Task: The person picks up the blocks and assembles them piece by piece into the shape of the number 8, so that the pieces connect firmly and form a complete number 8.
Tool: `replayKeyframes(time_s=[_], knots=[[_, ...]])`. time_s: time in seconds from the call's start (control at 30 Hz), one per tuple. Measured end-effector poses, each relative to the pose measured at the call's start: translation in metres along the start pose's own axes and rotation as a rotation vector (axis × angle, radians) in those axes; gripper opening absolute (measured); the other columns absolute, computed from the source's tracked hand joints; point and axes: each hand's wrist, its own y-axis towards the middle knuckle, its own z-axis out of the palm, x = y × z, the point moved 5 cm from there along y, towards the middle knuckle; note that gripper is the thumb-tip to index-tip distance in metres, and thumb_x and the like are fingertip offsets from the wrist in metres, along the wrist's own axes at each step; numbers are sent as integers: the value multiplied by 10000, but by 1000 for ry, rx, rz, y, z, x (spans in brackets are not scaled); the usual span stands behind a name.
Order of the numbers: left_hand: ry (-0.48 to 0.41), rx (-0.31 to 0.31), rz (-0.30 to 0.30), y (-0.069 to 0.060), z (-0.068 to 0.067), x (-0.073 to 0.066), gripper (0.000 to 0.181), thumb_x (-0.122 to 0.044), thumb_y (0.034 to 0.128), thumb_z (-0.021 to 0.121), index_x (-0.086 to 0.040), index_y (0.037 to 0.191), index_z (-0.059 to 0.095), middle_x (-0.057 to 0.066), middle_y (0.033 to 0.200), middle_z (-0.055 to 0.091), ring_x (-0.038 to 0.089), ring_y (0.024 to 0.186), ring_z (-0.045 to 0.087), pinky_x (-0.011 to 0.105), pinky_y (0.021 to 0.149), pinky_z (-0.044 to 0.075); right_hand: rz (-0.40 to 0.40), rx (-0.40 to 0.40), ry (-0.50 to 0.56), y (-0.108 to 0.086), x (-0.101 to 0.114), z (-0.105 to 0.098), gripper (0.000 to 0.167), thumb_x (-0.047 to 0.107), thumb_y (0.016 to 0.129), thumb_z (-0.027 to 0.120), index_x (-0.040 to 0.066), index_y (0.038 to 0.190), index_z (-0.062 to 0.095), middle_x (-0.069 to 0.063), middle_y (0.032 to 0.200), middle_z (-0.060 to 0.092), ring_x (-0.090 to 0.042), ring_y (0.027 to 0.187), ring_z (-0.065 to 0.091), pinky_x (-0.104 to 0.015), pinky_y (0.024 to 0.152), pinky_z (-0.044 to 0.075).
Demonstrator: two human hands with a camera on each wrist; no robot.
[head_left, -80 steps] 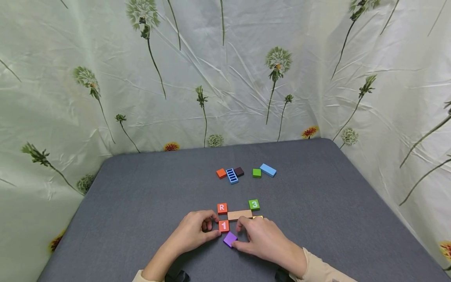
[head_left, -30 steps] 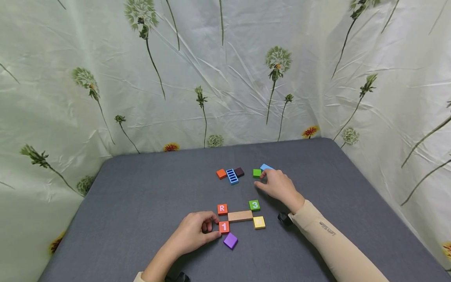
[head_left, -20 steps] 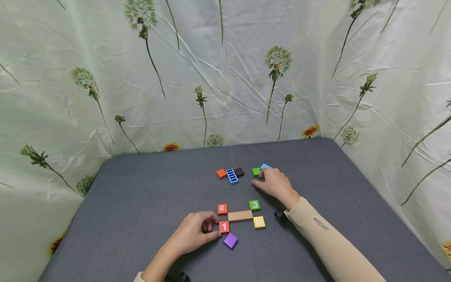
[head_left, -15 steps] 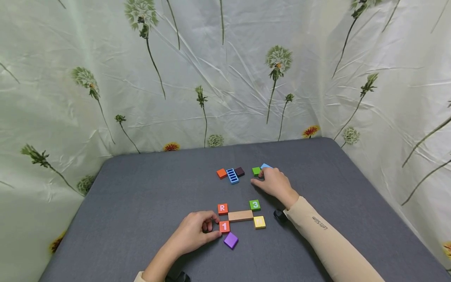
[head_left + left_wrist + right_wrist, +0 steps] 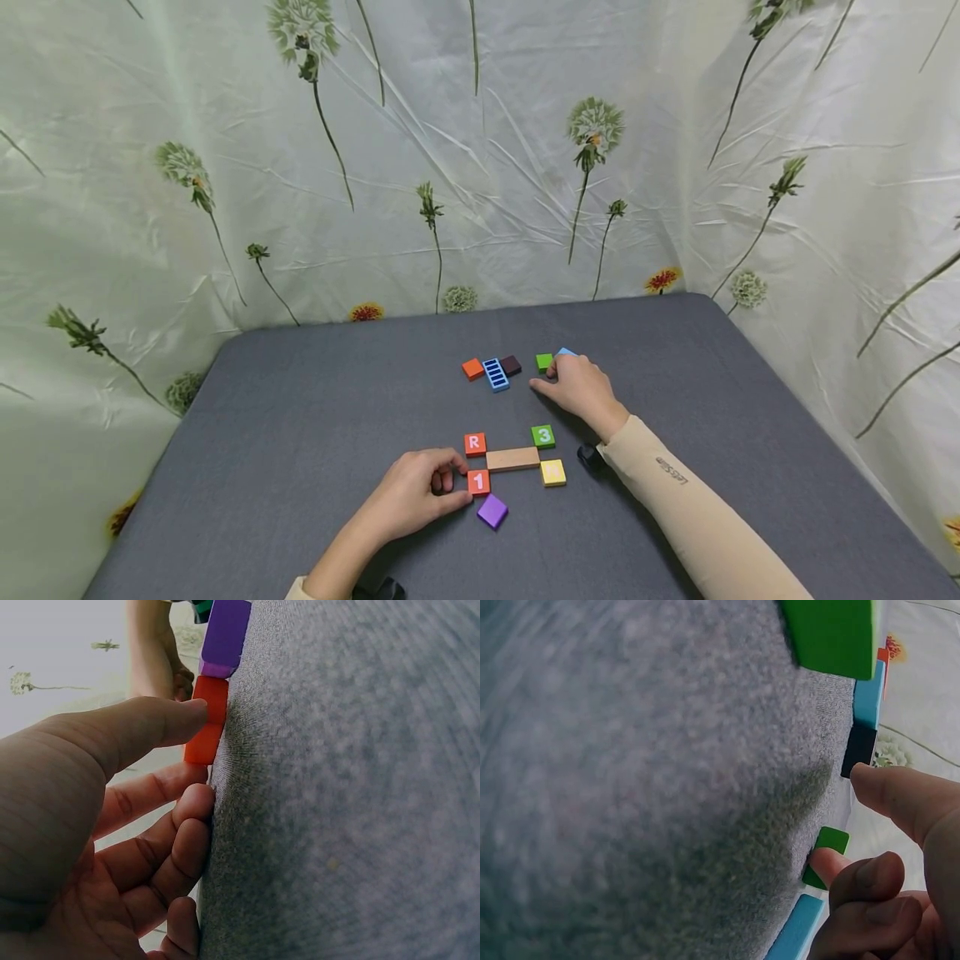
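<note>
With thumb and index finger, my left hand pinches the sides of a red square tile marked 1; the left wrist view shows the thumb on its edge. Just in front of it lies a purple tile, turned at an angle. My right hand reaches to the back, its index fingertip touching a green tile. The right thumb stands apart, nearer a dark tile. Beside the green tile is a light blue block, partly hidden by the hand.
A wooden plank lies between the red R tile, green 3 tile, yellow tile and red 1 tile. Farther back are an orange tile and a blue barred piece. A flowered curtain hangs behind the grey table.
My right hand has left the purple tile and gone to the back right, where the green tile has slid slightly leftward and away. My left hand stays at the red 1 tile.
</note>
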Motion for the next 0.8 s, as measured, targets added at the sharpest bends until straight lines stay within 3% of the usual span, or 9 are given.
replayKeyframes(time_s=[0.4, 0.8], knots=[[5, 2, 8, 1, 0, 0, 222, -285, 884, 898, -244, 1012, 721, -125, 767, 561, -10, 661, 468, 220, 614, 387, -8, -8, -37, 2, 6, 1, 382, 446, 951, 811, 77, 1038, 760, -89, 1043, 760, -165, 726, 608, -372, 626, 540], [1, -8, 16, 0, -1, 0, 218, -276, 885, 897, -245, 1007, 720, -130, 766, 560, -14, 657, 470, 220, 617, 397, -13, -19, -59, 6, 5, 2, 332, 425, 964, 802, 100, 961, 734, -57, 901, 722, -161, 676, 594, -328, 567, 476]])
